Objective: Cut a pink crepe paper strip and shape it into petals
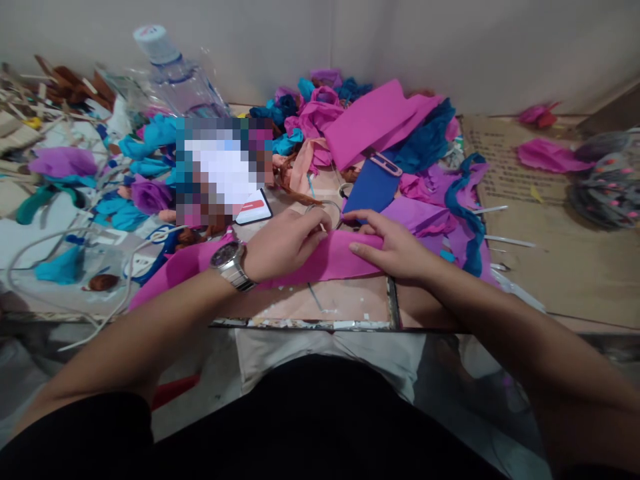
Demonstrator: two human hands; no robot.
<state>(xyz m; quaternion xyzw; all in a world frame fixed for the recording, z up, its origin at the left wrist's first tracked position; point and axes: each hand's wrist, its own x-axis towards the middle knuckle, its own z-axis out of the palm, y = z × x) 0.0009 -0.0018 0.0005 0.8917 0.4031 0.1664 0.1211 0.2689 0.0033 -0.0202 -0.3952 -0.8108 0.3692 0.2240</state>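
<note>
A long strip of magenta crepe paper [330,261] lies across the near edge of the work table [320,313]. My left hand [285,243], with a metal wristwatch [231,265] on its wrist, rests on the strip with fingers curled, pinching its upper edge. Facing it, my right hand [390,247] presses the strip's right end down with fingers closed on the paper. The fingertips of both hands nearly meet at the strip's top edge, close to a pair of scissors [330,208] lying just behind.
A pile of magenta, purple and blue paper [380,127] fills the back middle. Paper flowers [150,195] and a plastic bottle [175,73] stand at the left. A phone [254,208] lies behind my left hand. Cardboard [550,253] covers the right side, with a grey bundle [607,183] on it.
</note>
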